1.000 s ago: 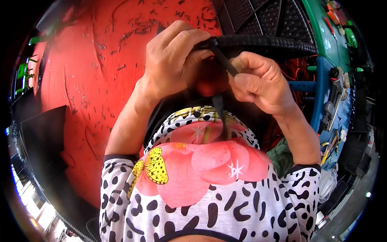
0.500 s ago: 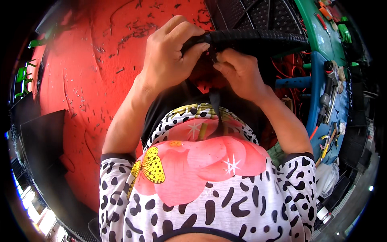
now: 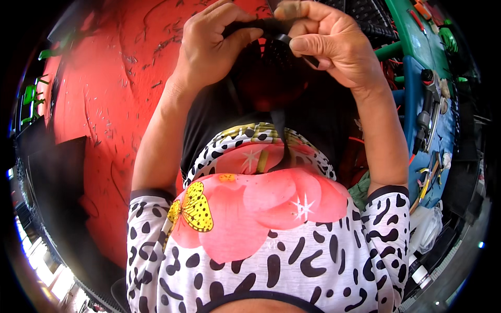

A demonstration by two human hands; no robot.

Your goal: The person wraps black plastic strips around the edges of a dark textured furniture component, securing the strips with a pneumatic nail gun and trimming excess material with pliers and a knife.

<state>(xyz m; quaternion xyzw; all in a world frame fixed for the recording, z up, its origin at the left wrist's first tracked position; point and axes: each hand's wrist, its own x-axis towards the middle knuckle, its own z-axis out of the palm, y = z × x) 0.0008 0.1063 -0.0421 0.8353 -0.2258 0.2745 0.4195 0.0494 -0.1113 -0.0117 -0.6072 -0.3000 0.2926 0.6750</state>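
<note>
My left hand point(image 3: 206, 47) is closed around the end of a black wrapped bar point(image 3: 245, 27), thumb along its near side. Beside it, my right hand point(image 3: 334, 44) pinches a flat black strip point(image 3: 283, 38) between thumb and fingers, just right of the bar. The strip loops from the bar into that grip, and a short tail shows below the fingers. Behind the right hand, part of a black woven panel point(image 3: 368, 13) is in view. My fingers hide much of the bar, and the top edge of the picture cuts off the fingertips.
Dark scraps litter the red floor point(image 3: 115, 104) at left. Along the right stand a green surface point(image 3: 417, 41) and a blue one point(image 3: 449, 133), with a gun-shaped hand tool point(image 3: 426, 104) and other tools. A clear plastic bag point(image 3: 427, 229) lies below them. Dark sheets point(image 3: 57, 177) lean at far left.
My right hand has moved up and right and turned, with the strip in its pinch. The bar and my left hand have shifted slightly upward, and less of the woven panel shows.
</note>
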